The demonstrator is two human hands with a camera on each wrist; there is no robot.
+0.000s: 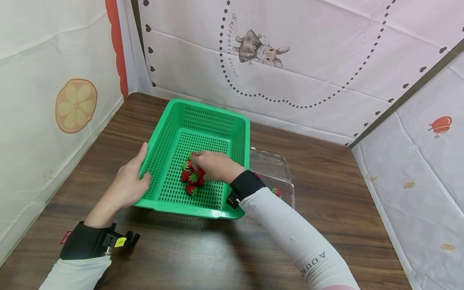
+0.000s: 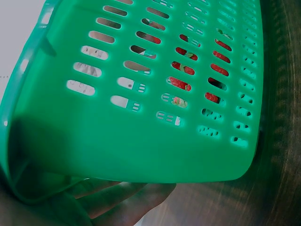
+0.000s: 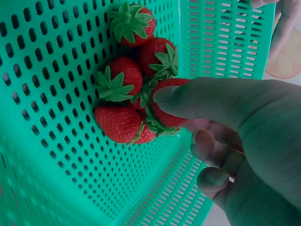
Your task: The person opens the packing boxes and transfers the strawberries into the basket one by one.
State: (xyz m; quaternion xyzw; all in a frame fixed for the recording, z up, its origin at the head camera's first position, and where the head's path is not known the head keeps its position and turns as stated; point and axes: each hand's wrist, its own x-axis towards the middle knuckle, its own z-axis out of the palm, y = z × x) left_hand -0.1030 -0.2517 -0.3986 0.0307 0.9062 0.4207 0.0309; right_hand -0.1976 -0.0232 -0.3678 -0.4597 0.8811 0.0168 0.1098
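A green perforated plastic basket (image 1: pixel 188 208) sits on the table, lifted a little at its near side. My left hand (image 1: pixel 131 182) grips its left rim, thumb over the edge and other fingers outside, below the rim in the left wrist view. Inside the basket, my right hand (image 1: pixel 216 166) pinches a red strawberry (image 3: pixel 164 117) between thumb and fingers. That strawberry is against a small pile of several others; one strawberry (image 3: pixel 136 28) lies at the pile's edge. The pinched fruit is mostly covered by my hand in the head view.
An open clear plastic box (image 1: pixel 271 164) stands right of the basket, partly behind my right wrist, with a strawberry (image 1: pixel 276 191) visible in it. The brown wood-grain table (image 1: pixel 326 209) is enclosed by printed cloth walls (image 1: pixel 304 52) at the back and sides.
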